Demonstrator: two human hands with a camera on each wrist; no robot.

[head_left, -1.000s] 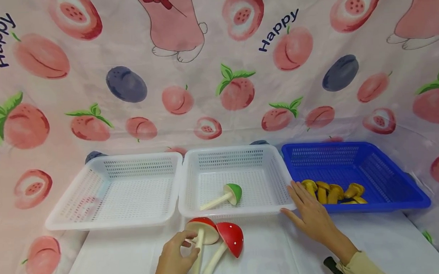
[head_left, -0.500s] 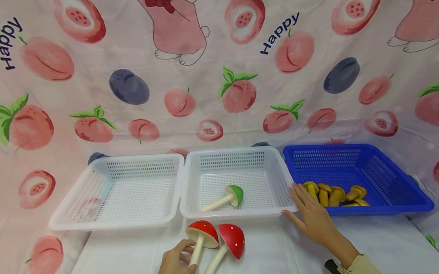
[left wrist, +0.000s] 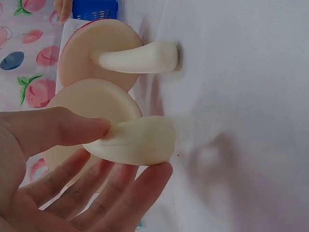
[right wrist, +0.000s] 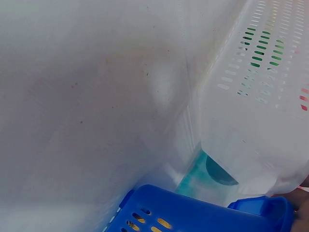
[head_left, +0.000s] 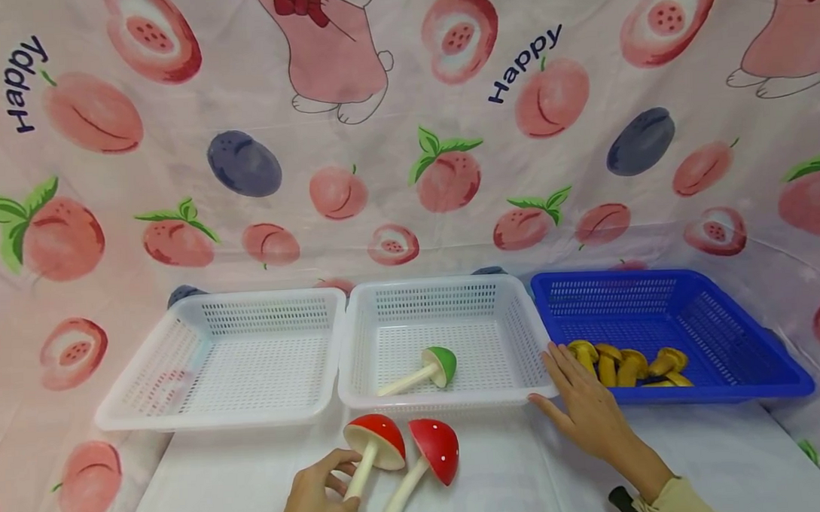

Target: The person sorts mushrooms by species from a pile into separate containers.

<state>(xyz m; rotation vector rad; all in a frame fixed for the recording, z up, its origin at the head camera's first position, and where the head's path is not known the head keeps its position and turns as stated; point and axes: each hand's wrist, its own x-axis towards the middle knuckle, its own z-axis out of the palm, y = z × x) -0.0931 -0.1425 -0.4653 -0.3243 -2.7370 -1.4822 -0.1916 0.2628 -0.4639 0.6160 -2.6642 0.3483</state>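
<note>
My left hand (head_left: 318, 494) pinches the pale stem of a toy mushroom (head_left: 376, 438) with a red cap. In the left wrist view the thumb (left wrist: 72, 128) lies on one side of the stem and the fingers curl beneath it. Just right of it lies a second red-capped toy mushroom (head_left: 435, 447) with white dots, on the white cloth. My right hand (head_left: 583, 412) rests with straight fingers at the front right corner of the middle white basket (head_left: 449, 398), beside the blue basket (head_left: 720, 391). Only a dark bit of that hand shows in the right wrist view.
A green-capped toy mushroom (head_left: 439, 366) lies in the middle basket. Several yellow-brown mushrooms (head_left: 631, 367) sit at the front left of the blue basket. Another white basket (head_left: 212, 421) stands at left. Behind the row hangs a fruit-print cloth (head_left: 393, 174).
My left hand has closed on the left red mushroom's stem, and that mushroom has shifted slightly left, away from the other. My right hand has stayed at the basket corner.
</note>
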